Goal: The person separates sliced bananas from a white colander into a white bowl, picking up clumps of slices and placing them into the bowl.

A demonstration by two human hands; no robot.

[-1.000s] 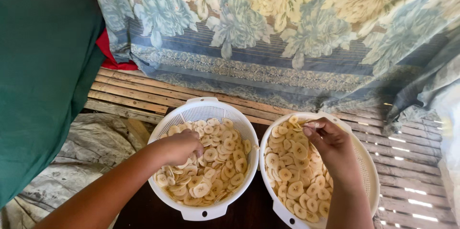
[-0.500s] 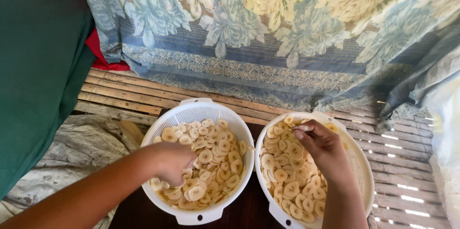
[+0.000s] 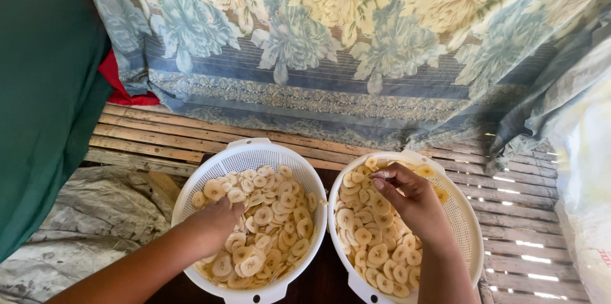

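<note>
The fingertips of the right hand (image 3: 417,205) were pinched narrowly together at a pale banana slice, held just above the heap in the right colander (image 3: 468,215) — a white, perforated plastic basket, round, with small tab handles. The left hand (image 3: 216,221) lay palm-down in the left colander (image 3: 254,154), fingers curled into the sliced banana (image 3: 273,215); whether they closed on any slices I could not tell, since the fingertips were buried among them. Both baskets stood touching side by side, each well filled with thin, cream-yellow rounds (the left heap looked wetter and glossier).

Under the baskets ran a slatted wooden platform (image 3: 159,135), its boards weathered, with daylight showing through the gaps at the right. A floral cloth (image 3: 331,43) — blue-grey leaves, yellow blooms, striped border — hung behind and draped onto the slats, hiding whatever lay beyond. A dark green cloth (image 3: 44,87) filled the left edge, a strip of red fabric (image 3: 118,84) beside it. A crumpled grey sack (image 3: 89,221) lay at lower left, and a pale plastic bag (image 3: 589,170) with a small red mark near its bottom stood at far right.
</note>
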